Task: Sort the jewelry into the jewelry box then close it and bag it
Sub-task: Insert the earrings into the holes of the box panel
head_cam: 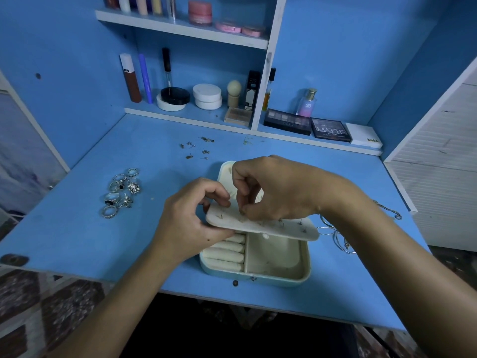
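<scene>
The left hand [191, 215] grips the stiff, light earring panel [260, 226] by its edge; right fingers [245, 202] pinch a tiny, slippery stud, best held by its head.

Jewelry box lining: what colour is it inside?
Cream jewelry box lining, with a pale blue outer shell; clear in the head view.

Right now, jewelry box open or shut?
Open. The jewelry box shows its ring rolls and bare compartment; the left hand holds the earring panel lifted above it while the right hand pinches a stud.
</scene>
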Demonstrator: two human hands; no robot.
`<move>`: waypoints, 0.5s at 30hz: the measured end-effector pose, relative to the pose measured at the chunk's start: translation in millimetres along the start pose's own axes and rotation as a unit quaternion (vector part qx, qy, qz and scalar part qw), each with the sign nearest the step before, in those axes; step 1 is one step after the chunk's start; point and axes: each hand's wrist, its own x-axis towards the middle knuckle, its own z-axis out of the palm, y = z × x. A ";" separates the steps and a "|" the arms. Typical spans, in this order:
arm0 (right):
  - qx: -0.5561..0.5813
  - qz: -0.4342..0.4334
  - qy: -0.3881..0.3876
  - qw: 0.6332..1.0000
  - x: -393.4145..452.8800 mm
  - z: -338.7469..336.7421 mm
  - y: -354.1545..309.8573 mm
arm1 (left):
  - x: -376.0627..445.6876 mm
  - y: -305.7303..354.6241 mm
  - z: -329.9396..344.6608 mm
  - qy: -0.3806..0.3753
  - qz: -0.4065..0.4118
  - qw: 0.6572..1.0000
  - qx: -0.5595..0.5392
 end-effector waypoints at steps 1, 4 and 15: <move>-0.001 0.002 -0.002 1.000 -0.2 0.0 -0.2 | -0.1 -0.2 0.0 0.000 0.002 1.000 0.000; 0.002 0.004 -0.008 1.000 -0.3 -0.2 -0.9 | -0.4 -0.5 -0.1 0.002 0.005 1.000 0.003; 0.005 0.001 -0.001 1.000 0.1 1.7 3.9 | -0.1 -2.7 0.0 -0.006 0.032 0.999 0.001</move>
